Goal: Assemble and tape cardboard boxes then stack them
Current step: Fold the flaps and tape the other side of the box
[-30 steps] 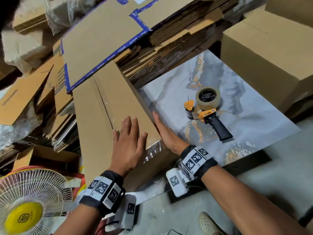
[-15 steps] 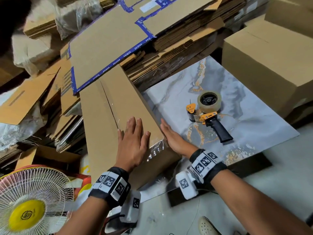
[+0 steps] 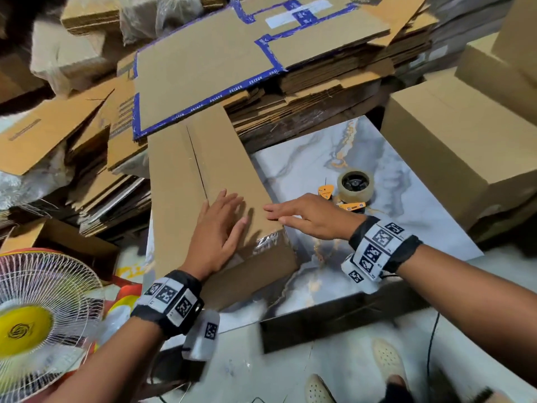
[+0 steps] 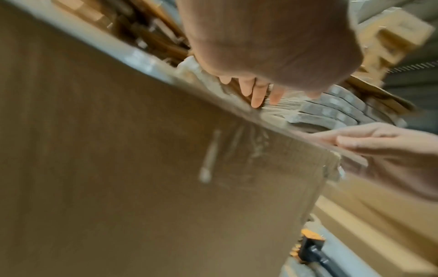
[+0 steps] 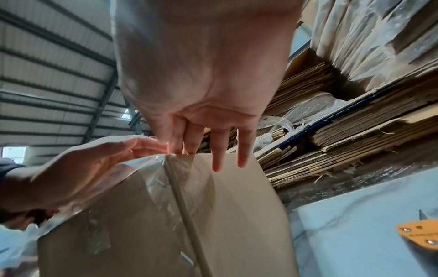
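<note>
A long brown cardboard box (image 3: 180, 181) lies on the marble-patterned table (image 3: 412, 210), its top flaps meeting in a seam and clear tape (image 3: 268, 241) wrinkled over its near end. My left hand (image 3: 220, 228) lies flat on the box top near that end, fingers straight. My right hand (image 3: 302, 213) hovers open over the box's right top edge, fingers pointing left; in the right wrist view its fingertips (image 5: 218, 165) hang just above the taped corner (image 5: 166, 168). An orange tape dispenser (image 3: 353, 190) with a clear roll sits on the table behind my right hand.
Stacks of flattened cardboard (image 3: 319, 82) fill the back, one sheet edged in blue tape (image 3: 203, 71). Assembled boxes (image 3: 465, 135) stand at the right. A white fan (image 3: 37, 321) with a yellow hub is at lower left. A foot in a white shoe (image 3: 319, 391) is below.
My right hand has lifted from the box's right side and swung over its top edge, palm down. My left hand stays flat on the box top.
</note>
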`<state>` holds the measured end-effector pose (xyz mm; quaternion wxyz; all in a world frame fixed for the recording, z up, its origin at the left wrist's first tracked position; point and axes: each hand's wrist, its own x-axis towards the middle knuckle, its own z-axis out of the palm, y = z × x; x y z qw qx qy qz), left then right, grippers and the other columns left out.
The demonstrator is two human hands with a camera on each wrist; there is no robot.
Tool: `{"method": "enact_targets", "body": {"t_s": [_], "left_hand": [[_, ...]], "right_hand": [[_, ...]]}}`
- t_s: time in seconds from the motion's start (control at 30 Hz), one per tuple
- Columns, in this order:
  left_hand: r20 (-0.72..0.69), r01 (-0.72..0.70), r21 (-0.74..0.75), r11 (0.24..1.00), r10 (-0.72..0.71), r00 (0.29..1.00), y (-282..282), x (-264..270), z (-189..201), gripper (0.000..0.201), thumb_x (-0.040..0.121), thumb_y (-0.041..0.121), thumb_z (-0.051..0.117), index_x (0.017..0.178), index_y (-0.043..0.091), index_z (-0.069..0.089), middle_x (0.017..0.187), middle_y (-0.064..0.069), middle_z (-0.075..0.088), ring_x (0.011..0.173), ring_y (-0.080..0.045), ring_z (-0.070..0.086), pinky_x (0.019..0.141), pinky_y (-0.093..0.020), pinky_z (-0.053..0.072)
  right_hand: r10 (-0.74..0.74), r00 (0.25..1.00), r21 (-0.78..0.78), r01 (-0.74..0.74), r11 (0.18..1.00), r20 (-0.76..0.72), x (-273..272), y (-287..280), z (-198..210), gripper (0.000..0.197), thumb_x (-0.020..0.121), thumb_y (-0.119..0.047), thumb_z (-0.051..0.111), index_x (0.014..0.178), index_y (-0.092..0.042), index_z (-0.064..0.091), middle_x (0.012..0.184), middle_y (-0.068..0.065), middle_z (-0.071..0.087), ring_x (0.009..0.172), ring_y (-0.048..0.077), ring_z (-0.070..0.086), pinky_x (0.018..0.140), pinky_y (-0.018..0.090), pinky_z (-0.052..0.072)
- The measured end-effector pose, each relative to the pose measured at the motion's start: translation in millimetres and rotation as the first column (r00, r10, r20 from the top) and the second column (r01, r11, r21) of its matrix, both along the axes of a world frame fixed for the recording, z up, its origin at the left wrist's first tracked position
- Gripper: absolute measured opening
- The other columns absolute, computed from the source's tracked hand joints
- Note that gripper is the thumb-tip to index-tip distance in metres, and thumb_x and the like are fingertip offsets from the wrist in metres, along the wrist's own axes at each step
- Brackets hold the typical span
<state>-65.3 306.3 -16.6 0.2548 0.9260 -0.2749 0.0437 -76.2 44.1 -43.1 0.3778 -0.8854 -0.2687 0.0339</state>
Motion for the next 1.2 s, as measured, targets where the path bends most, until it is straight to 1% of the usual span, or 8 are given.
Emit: {"method": "enact_targets", "body": {"t_s": [0.1,0.23,0.43,0.57,0.73,0.83,1.0,1.2], "left_hand": [[0.059,0.052,0.227,0.973,-0.067,0.996,21,5,-5,0.073,0.098,0.064,0.029,0.149,0.014,0.047,0.159,-0.006,0.04,0.155,-0.018,0.018,0.125,-0.052,0.012],[0.026,0.006,0.301,0.954,-0.014,1.0,43,9,-15,0.083,0.097,0.073,0.016,0.151,0.017,0.043,0.161,-0.007,0.037,0.154,-0.022,0.02,0.124,-0.054,0.015],[0.017,-0.03,0.294,0.955,0.026,1.0,39,5,-19,0.074,0.098,0.064,0.027,0.152,0.016,0.043,0.162,-0.006,0.034,0.154,-0.02,0.019,0.125,-0.051,0.014],[0.023,-0.029,0.299,0.954,0.023,0.999,39,5,-19,0.075,0.098,0.064,0.029,0.152,0.015,0.044,0.162,-0.007,0.034,0.154,-0.02,0.018,0.125,-0.051,0.015],[0.032,-0.028,0.311,0.95,0.019,0.999,40,4,-20,0.075,0.098,0.064,0.029,0.152,0.014,0.043,0.162,-0.007,0.034,0.154,-0.019,0.018,0.125,-0.049,0.014],[0.037,-0.032,0.317,0.948,0.021,0.999,39,3,-19,0.075,0.098,0.064,0.029,0.152,0.014,0.043,0.162,-0.008,0.035,0.154,-0.02,0.02,0.125,-0.047,0.014],[0.042,-0.031,0.319,0.947,0.019,0.999,39,4,-20,0.075,0.098,0.064,0.03,0.151,0.013,0.044,0.161,-0.008,0.036,0.154,-0.021,0.021,0.125,-0.047,0.015],[0.046,-0.031,0.333,0.942,0.016,0.999,40,4,-21,0.075,0.098,0.064,0.029,0.152,0.013,0.044,0.161,-0.008,0.036,0.154,-0.021,0.022,0.125,-0.045,0.014]], "right_hand": [[0.07,0.996,-0.143,-0.061,0.988,0.059,-7,-9,-6,0.071,0.079,-0.023,0.041,0.148,-0.031,0.05,0.159,-0.023,0.032,0.111,-0.01,0.058,0.075,0.016,0.043],[0.129,0.95,-0.174,-0.081,0.981,0.284,-2,-14,-27,0.06,0.092,-0.034,0.056,0.15,-0.03,0.047,0.161,-0.015,0.033,0.139,0.01,0.047,0.093,0.039,0.055],[0.026,0.806,-0.025,-0.014,1.0,0.591,9,-2,-59,0.04,0.101,-0.041,0.058,0.132,-0.019,0.067,0.145,-0.005,0.057,0.095,0.017,0.072,0.071,0.034,0.059],[-0.086,0.778,0.132,0.004,0.991,0.622,11,11,-78,0.041,0.098,-0.042,0.065,0.126,-0.014,0.07,0.139,0.0,0.063,0.09,0.019,0.074,0.067,0.037,0.06],[-0.029,0.789,0.087,-0.031,0.996,0.614,12,7,-80,0.049,0.096,-0.044,0.068,0.137,-0.016,0.061,0.147,0.0,0.056,0.095,0.022,0.07,0.067,0.039,0.06],[0.012,0.792,0.034,-0.042,0.999,0.611,15,-1,-70,0.049,0.098,-0.048,0.061,0.137,-0.018,0.063,0.147,-0.003,0.056,0.095,0.017,0.068,0.065,0.036,0.059],[-0.063,0.797,0.119,-0.011,0.993,0.601,12,3,-73,0.038,0.105,-0.041,0.051,0.133,-0.02,0.067,0.142,-0.005,0.06,0.101,0.013,0.072,0.069,0.034,0.061],[0.024,0.738,-0.003,-0.03,1.0,0.674,16,-2,-64,0.048,0.093,-0.047,0.069,0.131,-0.019,0.069,0.14,-0.006,0.062,0.076,0.011,0.069,0.054,0.031,0.056]]}}
